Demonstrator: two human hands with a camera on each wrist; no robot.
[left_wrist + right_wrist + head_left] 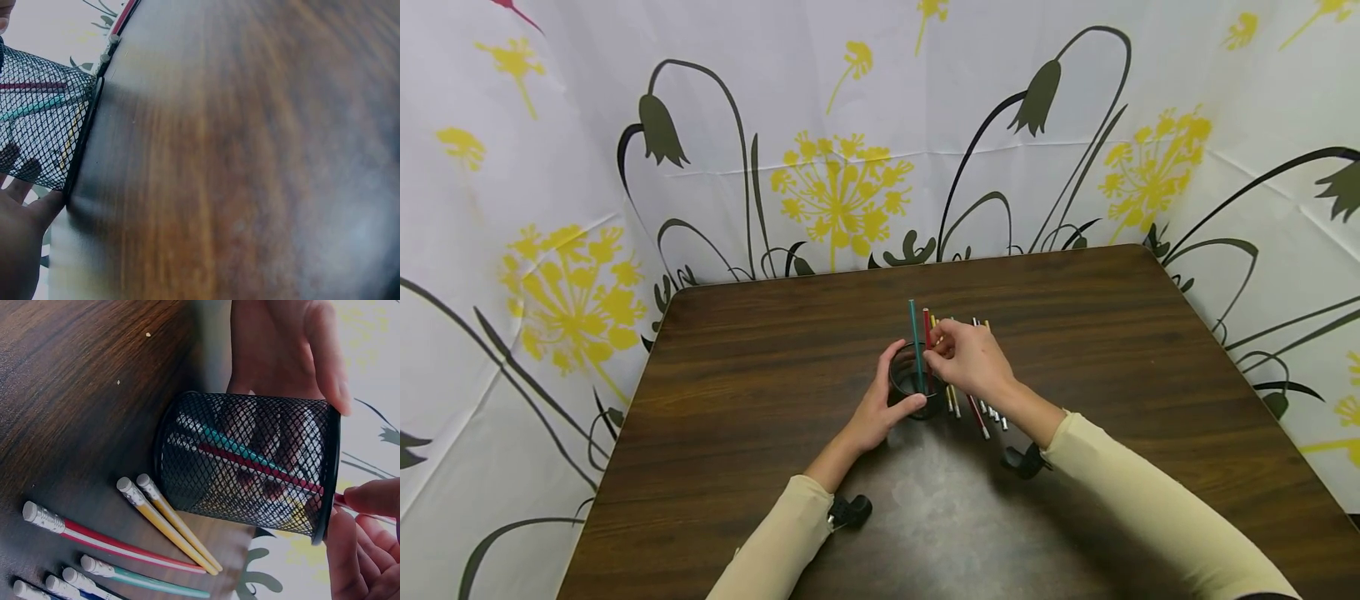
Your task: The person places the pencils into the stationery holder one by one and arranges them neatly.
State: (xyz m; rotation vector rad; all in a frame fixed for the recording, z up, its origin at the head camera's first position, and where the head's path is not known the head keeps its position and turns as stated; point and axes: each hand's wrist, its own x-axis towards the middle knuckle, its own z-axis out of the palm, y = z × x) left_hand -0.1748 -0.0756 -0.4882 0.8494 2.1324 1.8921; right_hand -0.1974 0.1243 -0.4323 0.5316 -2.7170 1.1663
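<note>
A black mesh pencil cup (244, 503) stands upright on the table. My left hand (876, 408) holds it from the left, thumb at the near rim and fingers round the far side. Inside the cup lean a teal pencil (913, 329) and a red pencil (927, 320), eraser ends down. Thumb and fingers of my right hand (973, 360) pinch the red pencil above the rim. Right of the cup lie yellow pencils (165, 528), a red-and-white pencil (125, 542), a green pencil (153, 580) and several others, partly hidden by my right hand in the head view.
The dark wood-grain table (760, 375) reaches back to a white curtain (850, 100) printed with flowers. A black wrist device (850, 512) sits at my left cuff and another black device (1024, 461) at my right. Small pale crumbs (148, 335) lie on the tabletop.
</note>
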